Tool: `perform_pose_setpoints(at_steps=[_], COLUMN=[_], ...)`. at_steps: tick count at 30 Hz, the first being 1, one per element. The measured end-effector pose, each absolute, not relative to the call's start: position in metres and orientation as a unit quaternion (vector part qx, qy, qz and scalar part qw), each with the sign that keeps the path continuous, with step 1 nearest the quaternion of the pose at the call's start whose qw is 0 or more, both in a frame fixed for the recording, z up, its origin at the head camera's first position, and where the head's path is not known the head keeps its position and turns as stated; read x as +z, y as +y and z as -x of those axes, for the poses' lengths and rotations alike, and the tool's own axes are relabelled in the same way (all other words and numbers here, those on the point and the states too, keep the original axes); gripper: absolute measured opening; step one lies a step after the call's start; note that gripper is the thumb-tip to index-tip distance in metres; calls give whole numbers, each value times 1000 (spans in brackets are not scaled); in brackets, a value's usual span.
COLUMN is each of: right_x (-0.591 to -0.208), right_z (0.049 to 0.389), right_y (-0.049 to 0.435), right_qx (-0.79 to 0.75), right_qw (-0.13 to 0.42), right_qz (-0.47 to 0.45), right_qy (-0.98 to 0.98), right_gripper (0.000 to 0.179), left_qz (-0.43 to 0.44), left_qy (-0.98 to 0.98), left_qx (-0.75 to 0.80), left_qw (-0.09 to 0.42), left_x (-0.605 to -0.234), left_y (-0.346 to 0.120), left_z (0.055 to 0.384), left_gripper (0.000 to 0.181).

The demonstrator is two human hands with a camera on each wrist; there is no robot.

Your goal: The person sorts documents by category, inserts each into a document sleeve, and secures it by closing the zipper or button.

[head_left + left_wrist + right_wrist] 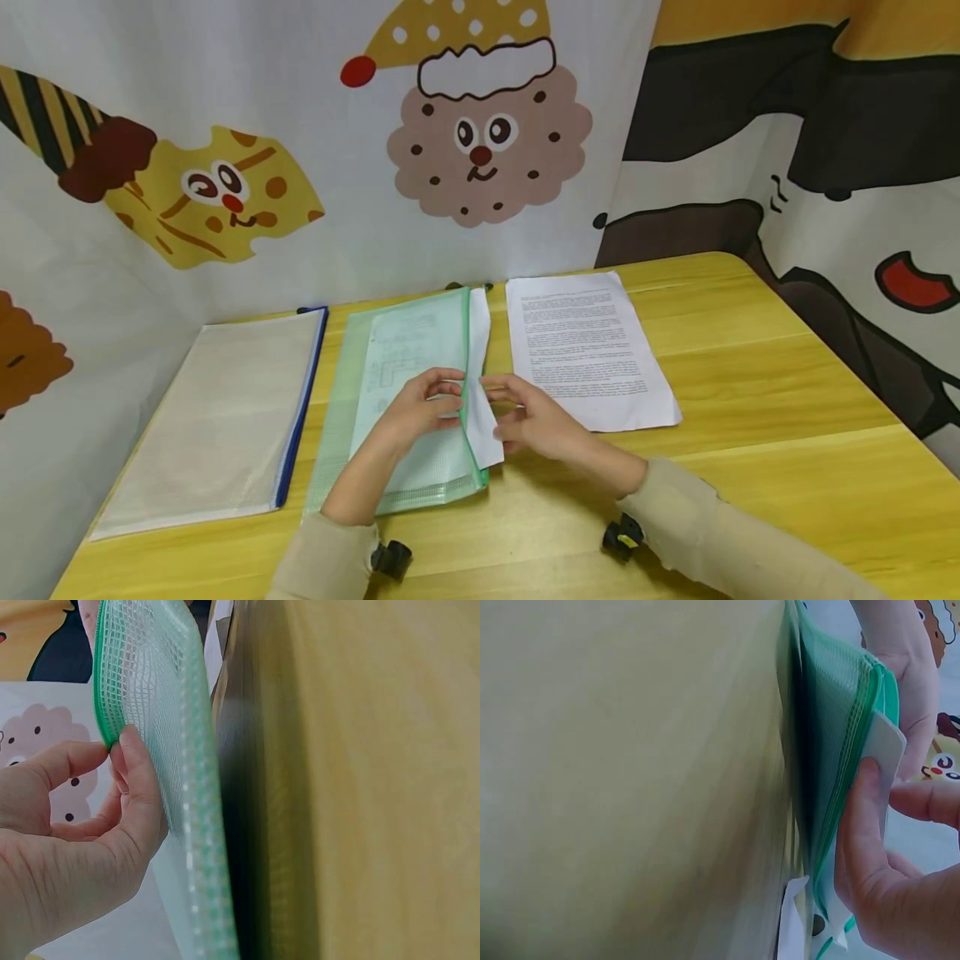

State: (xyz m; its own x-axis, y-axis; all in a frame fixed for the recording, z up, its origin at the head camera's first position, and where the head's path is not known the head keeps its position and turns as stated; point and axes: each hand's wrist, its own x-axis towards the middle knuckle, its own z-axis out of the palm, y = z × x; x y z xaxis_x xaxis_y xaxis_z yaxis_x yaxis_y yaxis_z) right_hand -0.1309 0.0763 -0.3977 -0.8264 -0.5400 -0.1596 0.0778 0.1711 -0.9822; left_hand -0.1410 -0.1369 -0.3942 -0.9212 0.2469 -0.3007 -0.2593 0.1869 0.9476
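Note:
A green mesh zip document pouch [337,442] lies on the table, with printed sheets showing through its front. My left hand [420,408] pinches the green zip edge of the pouch's opening between thumb and finger, clearest in the left wrist view, where the mesh [154,667] bows upward. White paper [480,433] sticks out of the opening on the right side. My right hand [536,421] holds this paper by its outer edge; the right wrist view has the thumb and fingers on either side of the paper [885,746]. How far the paper reaches inside is hidden.
Left of the green pouch lies a whitish pouch [217,417] with a blue zip edge. Printed sheets [585,350] lie to the right, near the back of the yellow wooden table [750,483]. A cartoon-printed curtain [337,100] hangs behind the table.

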Motion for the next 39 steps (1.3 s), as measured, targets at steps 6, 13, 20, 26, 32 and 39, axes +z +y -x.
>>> perform_pose_setpoints(at_steps=[6,13,20,26,32,39], right_x=[-395,-392,-389,-387,-390,-392], right_z=[141,151,151,150,152,153], right_y=[73,68,62,53,45,39], right_qx=[-607,-592,-588,-582,-586,-609], right_qw=[234,227,234,237,241,268], right_qz=[135,118,135,145,138,123], right_qy=[747,764,763,764,761,737], right_gripper=[71,73,71,70,72,76], left_qz=[6,7,11,12,1,-5], left_qy=[743,742,744,743,737,730], left_qx=[639,640,638,640,647,655], left_qw=[198,198,197,196,197,195], left_x=[-393,-392,-393,-392,-391,-391], left_y=[-137,-137,-138,-139,-140,-140], left_z=[140,139,138,138,137,135], left_gripper=[40,40,40,39,40,40])
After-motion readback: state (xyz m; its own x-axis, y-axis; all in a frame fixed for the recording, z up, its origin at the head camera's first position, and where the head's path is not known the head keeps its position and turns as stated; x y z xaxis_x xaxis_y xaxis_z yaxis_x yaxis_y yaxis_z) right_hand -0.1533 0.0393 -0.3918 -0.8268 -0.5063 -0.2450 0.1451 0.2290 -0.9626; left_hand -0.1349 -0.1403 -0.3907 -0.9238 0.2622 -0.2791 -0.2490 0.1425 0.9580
